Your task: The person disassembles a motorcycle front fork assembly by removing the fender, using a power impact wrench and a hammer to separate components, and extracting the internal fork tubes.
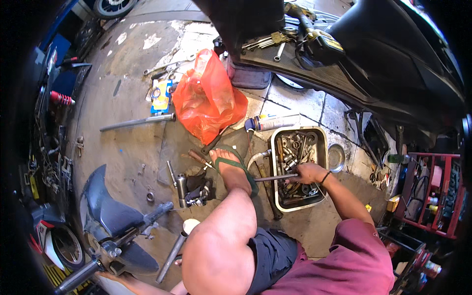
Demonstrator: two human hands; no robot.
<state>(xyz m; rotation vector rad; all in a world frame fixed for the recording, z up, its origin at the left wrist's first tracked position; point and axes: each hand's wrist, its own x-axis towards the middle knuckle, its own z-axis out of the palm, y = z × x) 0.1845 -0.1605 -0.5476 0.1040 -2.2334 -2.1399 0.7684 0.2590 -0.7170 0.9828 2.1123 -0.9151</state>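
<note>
Over a pale-rimmed rectangular metal tray (274, 162) at right, the bare right hand (309, 173) is gripping the right end of a straight dark metal bar (275, 177); fingers are closing round it, not spread. Bar is crossing the tray's left rim, free end pointing left at a bare foot (227, 164) in a dark green flip-flop (253, 188). Loose steel sockets and wrenches (290, 152) are filling the tray.

Handling, my take: lift clear of the rim before swinging, hold it level, mind the foot. Gripping nearer mid-length should balance better.

Near left, the bare left hand (106, 276) is sitting by a silver metal tube (78, 277) below a dark plastic mudguard (115, 211). It's mostly hiding; can't tell if it's closed or just touching. Translucent red plastic bag (209, 98) is standing on the far side of the foot.
</note>
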